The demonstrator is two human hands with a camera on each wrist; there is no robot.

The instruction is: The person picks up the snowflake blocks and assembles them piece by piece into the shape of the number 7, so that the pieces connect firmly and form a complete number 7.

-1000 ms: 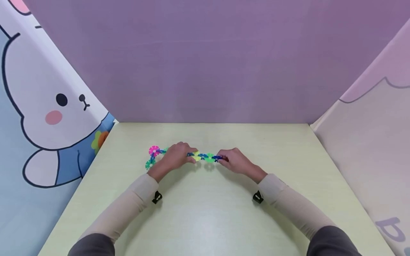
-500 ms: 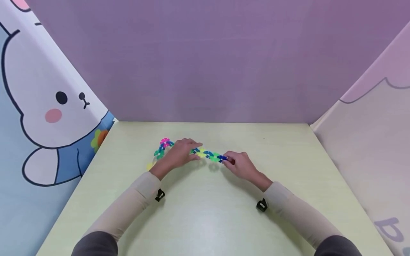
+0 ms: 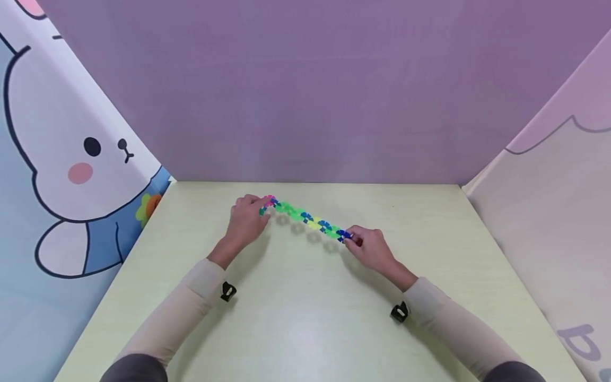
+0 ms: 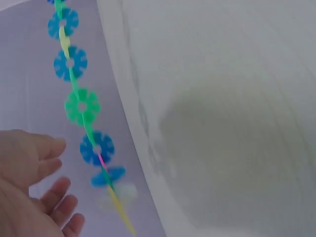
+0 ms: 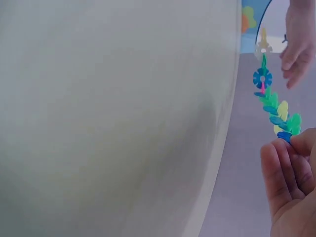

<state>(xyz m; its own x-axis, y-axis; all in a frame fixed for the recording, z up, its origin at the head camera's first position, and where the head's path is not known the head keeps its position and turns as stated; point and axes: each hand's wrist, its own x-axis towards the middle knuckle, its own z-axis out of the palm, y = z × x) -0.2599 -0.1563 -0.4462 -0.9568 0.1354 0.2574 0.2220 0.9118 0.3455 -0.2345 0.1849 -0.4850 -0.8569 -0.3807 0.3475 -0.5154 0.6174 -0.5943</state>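
A chain of linked notched plastic discs point(image 3: 312, 222), in blue, green, yellow and pink, slants above the table and casts a row of shadows. My right hand point(image 3: 373, 248) pinches the dark blue disc at its near right end; the right wrist view shows that grip between thumb and fingers. By the pink disc at the far left end is my left hand point(image 3: 245, 222). In the left wrist view, the left hand point(image 4: 29, 182) has loosely spread fingers and a gap separates it from the chain point(image 4: 73, 111). A pale translucent disc point(image 5: 262, 51) and a yellow one end the chain.
The pale table point(image 3: 305, 307) meets a purple wall point(image 3: 315, 95) at its back edge. A cartoon-printed panel point(image 3: 57, 132) borders the left side and a pink and white panel point(image 3: 549, 212) the right. Black wrist cameras hang under both sleeves.
My right hand has drawn the chain end rightward and slightly nearer. My left hand has come off the chain's middle and moved back and left, so more discs show between the hands.
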